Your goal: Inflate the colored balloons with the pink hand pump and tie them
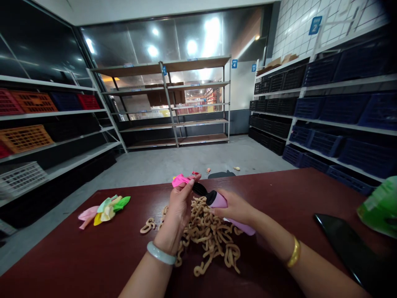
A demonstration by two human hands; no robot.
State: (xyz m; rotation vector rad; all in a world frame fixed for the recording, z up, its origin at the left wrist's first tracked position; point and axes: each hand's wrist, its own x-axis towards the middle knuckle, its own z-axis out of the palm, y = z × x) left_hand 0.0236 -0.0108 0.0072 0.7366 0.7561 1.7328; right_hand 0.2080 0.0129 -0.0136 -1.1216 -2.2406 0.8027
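My left hand point(178, 207) is closed, pinching a pink uninflated balloon point(180, 180) at its neck, right at the black nozzle of a purple hand pump point(218, 200). My right hand point(235, 207) is wrapped around the pump's body, which slants down to the right. Both hands hover over a heap of tan rubber bands point(207, 236) on the dark red table point(93, 256). A small bunch of pink, yellow and green balloons point(105, 209) lies on the table to the left.
A black phone point(350, 248) and a green plastic bag point(380, 207) lie at the table's right. Shelving with crates lines both side walls and the back. Small scraps point(237, 168) lie on the grey floor beyond the table.
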